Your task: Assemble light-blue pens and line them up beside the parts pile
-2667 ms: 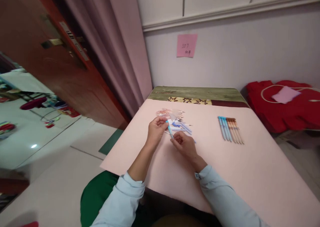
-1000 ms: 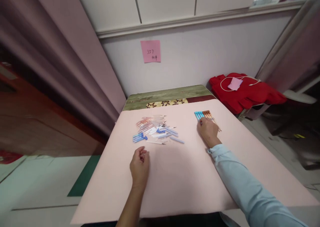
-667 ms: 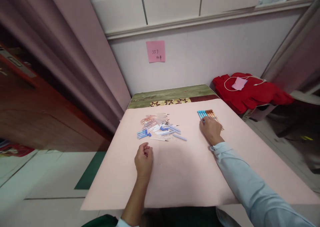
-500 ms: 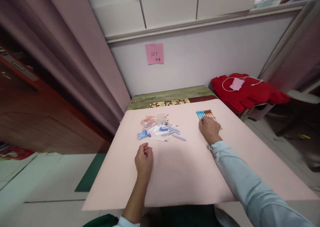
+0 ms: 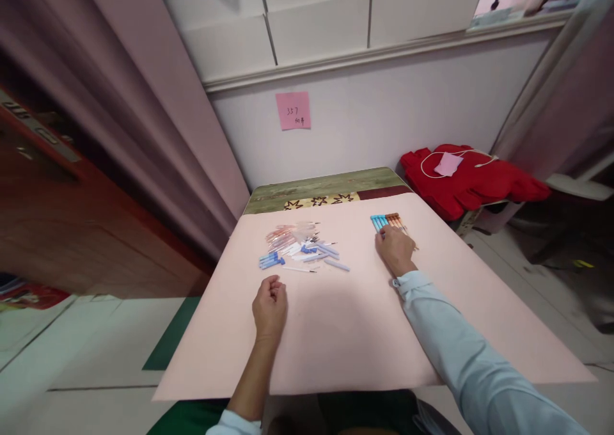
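A pink sheet [image 5: 345, 332] covers the table. My right hand [image 5: 394, 248] rests palm down on a neat row of blue and orange pens [image 5: 385, 220] at the far right, its fingers covering most of them. Whether it grips one is hidden. My left hand [image 5: 269, 306] lies on the sheet near the front, fingers curled into a loose fist with nothing visible in it. Beyond the left hand lies a loose pile of pen parts [image 5: 300, 251]: blue caps, clear barrels, thin refills and orange pieces.
The sheet's far edge leaves a green, patterned strip of table [image 5: 326, 189] bare by the wall. A pink sticky note [image 5: 292, 110] hangs on the wall. Red cloth with a white cable [image 5: 472, 174] lies at the right. A curtain and a wooden door stand left.
Earlier both hands held a blue pen over the pile. Since then my right hand has gone to the row of pens and my left hand has drawn back empty. In the last second only the view shifted.
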`<state>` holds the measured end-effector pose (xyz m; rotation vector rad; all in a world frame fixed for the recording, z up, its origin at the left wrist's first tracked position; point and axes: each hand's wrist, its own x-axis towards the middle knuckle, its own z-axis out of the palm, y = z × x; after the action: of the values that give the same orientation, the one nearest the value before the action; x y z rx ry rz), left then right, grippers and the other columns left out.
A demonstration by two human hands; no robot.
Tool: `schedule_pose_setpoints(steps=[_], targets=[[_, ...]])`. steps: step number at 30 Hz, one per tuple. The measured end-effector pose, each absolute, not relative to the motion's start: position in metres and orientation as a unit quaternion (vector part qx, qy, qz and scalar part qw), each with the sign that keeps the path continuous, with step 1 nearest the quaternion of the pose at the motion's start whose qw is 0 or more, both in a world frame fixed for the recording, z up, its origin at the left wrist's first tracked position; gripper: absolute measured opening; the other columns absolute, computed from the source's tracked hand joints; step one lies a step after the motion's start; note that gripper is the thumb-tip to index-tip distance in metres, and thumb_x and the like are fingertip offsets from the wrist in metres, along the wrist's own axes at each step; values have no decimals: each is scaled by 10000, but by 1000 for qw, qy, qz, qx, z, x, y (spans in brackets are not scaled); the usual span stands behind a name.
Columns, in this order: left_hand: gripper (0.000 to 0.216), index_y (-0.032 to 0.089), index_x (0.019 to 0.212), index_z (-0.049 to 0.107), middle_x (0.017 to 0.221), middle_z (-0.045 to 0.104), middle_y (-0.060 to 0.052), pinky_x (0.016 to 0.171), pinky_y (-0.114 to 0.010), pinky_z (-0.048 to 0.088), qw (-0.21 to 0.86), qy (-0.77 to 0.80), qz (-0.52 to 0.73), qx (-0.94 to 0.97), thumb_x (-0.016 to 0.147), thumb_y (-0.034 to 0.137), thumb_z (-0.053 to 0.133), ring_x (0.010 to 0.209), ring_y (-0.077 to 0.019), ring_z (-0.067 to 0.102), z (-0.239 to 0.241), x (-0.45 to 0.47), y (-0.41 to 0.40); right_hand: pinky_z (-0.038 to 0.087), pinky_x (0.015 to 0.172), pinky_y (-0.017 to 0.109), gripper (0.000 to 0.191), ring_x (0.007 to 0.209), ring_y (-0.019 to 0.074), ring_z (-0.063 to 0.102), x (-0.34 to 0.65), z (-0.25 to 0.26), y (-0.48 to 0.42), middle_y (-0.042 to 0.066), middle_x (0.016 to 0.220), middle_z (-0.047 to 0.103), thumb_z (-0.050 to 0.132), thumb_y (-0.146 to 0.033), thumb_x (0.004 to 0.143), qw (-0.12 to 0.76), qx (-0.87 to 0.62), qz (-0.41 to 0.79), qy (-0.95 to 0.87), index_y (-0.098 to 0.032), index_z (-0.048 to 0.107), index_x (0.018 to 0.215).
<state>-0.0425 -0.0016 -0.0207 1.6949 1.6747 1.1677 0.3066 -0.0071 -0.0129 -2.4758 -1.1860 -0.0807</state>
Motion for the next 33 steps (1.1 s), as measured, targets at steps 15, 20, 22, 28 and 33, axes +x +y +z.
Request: schedule_pose_setpoints(steps=[15, 20, 22, 28, 33], targets=[[347, 183, 1030, 649, 823, 671, -38, 699, -291, 523, 239, 623, 429, 609, 769, 405, 592, 676, -164, 609, -12, -38, -5, 306, 936, 399, 384, 1068, 267, 537, 366, -4, -18, 128, 1159, 646, 367, -296, 942, 357, -862, -79, -350, -176, 662, 1156], [356, 175, 1026, 656, 822, 676, -40, 704, -291, 524, 247, 625, 433, 601, 764, 410, 602, 679, -164, 611, -10, -38, -5, 392, 969, 325, 409, 1159, 217, 556, 396, 17, 15, 49, 1297, 618, 334, -285, 967, 289, -779, -11, -556, -236, 620, 1255], [361, 175, 1028, 662, 825, 680, -40, 712, -292, 525, 248, 627, 431, 599, 760, 411, 605, 687, -166, 614, -9, -38, -5, 405, 990, 333, 403, 1191, 223, 551, 410, 23, 34, 43, 1323, 610, 369, -268, 950, 229, -760, 20, -609, -241, 629, 1257], [366, 174, 1030, 669, 826, 687, -43, 706, -290, 528, 246, 629, 424, 604, 761, 411, 595, 699, -171, 625, -10, -40, -5, 445, 961, 297, 339, 1100, 211, 615, 424, 8, 76, 37, 1210, 683, 468, -336, 920, 169, -729, 79, -659, -250, 713, 1138], [360, 173, 1024, 669, 816, 681, -42, 701, -291, 527, 246, 630, 421, 604, 773, 421, 595, 700, -172, 622, -7, -39, -6, 442, 936, 296, 331, 1057, 218, 630, 421, -9, 90, 40, 1166, 701, 461, -336, 914, 156, -727, 102, -660, -256, 748, 1058]])
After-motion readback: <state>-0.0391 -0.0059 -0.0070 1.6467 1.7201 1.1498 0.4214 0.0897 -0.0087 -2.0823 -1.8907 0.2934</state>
